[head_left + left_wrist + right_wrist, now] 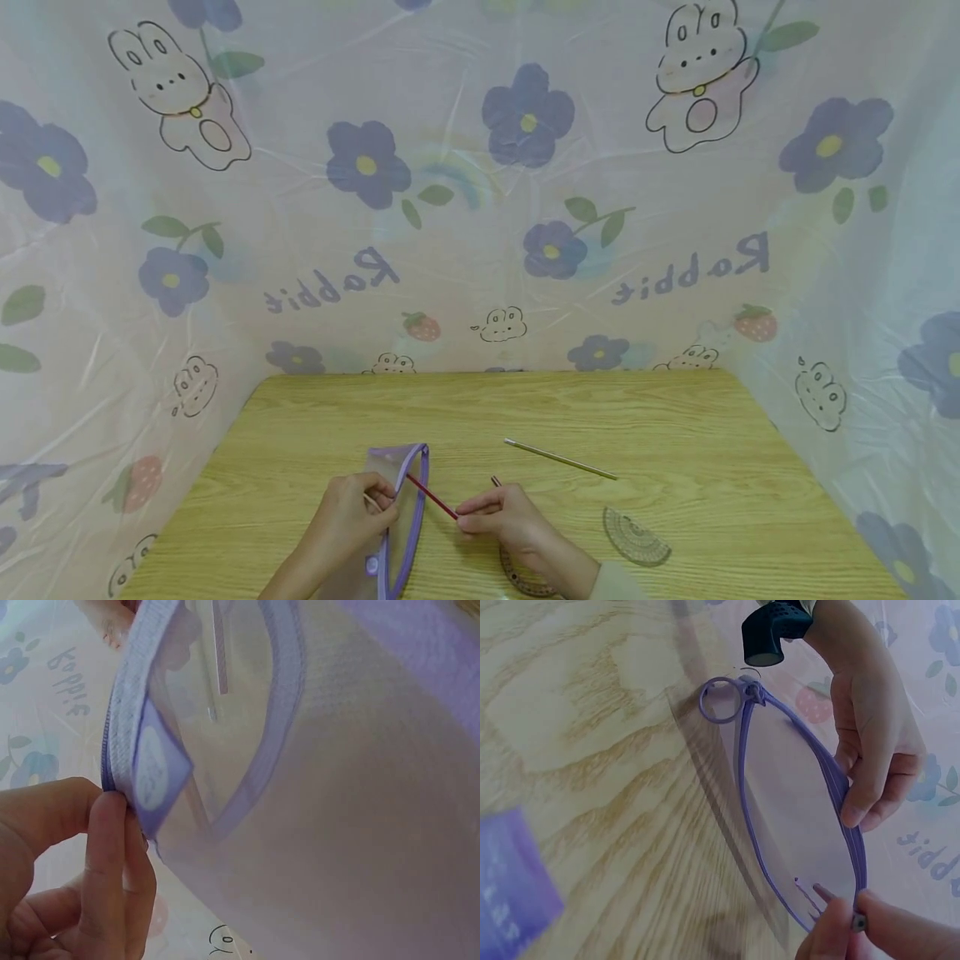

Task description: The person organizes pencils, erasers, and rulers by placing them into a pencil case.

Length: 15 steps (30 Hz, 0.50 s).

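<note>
Purple pouch (418, 518), cropped below, is pinched by left hand (351, 512); right hand (519, 525) pinches a red stick (439, 502).

Patterned curtain (465, 242), far side: "Rabbit", mirrored, printed twice, left and right. Pouch tab (177, 766): white oval mark, illegible. Near-right protractor (636, 537): scale too small to read.

Open pouch (826, 760), gripped at three o'clock by the left hand (876, 750); the right hand (889, 926), at five, pinches a pencil (859, 922).
</note>
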Each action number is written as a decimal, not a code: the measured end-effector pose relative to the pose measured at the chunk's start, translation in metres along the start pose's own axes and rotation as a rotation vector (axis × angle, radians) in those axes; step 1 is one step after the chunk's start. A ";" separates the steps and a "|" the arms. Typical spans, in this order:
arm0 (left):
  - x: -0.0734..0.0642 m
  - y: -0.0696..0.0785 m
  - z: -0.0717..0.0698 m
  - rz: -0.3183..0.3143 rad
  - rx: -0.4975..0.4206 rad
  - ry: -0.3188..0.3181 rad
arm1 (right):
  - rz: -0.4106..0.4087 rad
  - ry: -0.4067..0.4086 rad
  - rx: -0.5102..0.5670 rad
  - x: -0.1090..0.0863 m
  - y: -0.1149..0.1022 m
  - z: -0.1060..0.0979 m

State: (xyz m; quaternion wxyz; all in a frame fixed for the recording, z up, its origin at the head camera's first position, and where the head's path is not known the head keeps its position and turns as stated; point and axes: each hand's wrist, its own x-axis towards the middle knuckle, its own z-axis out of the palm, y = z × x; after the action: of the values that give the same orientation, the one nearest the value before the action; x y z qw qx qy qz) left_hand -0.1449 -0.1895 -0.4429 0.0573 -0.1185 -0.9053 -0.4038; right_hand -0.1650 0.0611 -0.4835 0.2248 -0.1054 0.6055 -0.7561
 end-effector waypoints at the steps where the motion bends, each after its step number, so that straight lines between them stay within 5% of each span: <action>1: 0.000 0.000 0.000 0.000 -0.003 -0.001 | 0.003 0.001 0.008 0.001 0.000 0.002; 15: 0.002 -0.002 0.000 -0.005 -0.024 0.017 | 0.002 0.049 -0.003 0.014 0.010 0.018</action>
State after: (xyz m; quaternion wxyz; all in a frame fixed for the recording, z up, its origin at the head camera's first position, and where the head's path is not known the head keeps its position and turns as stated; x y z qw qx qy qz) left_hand -0.1470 -0.1906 -0.4445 0.0626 -0.1136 -0.9002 -0.4157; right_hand -0.1672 0.0370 -0.4901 0.2106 -0.0866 0.6119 -0.7575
